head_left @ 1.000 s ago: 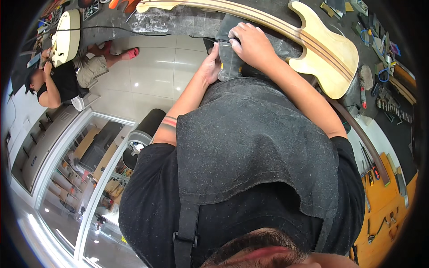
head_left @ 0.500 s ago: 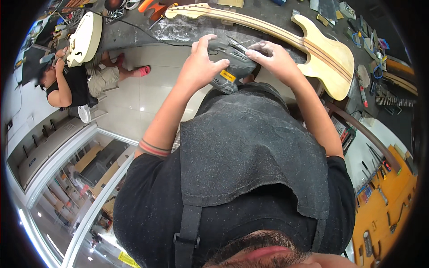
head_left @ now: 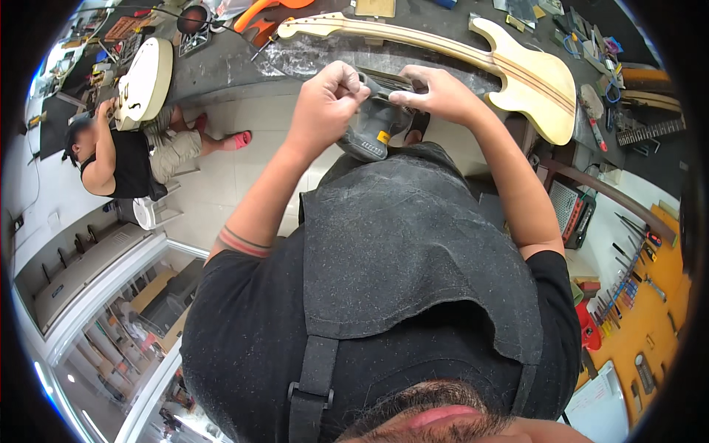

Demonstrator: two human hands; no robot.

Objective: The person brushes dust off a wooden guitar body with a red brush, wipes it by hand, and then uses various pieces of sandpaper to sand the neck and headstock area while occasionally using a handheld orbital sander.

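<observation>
A dusty grey electric sander [head_left: 373,129] with a small yellow label rests against my lap, its flat plate end turned up toward the bench. My left hand [head_left: 331,96] is closed, thumb and fingertips pinched together at the left edge of the plate; the exact part in the pinch is too small to tell. On the opposite side, my right hand [head_left: 432,90] grips the plate end between thumb and bent fingers. White dust coats the fingers of both hands.
An unfinished wooden bass guitar [head_left: 528,77] lies along the dark workbench [head_left: 221,70]. At the left a co-worker [head_left: 111,151] holds a cream guitar body [head_left: 145,81]. Loose tools crowd the bench's right end; a tool board [head_left: 646,325] hangs at lower right.
My left hand has gone from spread fingers to a pinch at the sander's edge. The sander has tilted more upright. My view has shifted slightly.
</observation>
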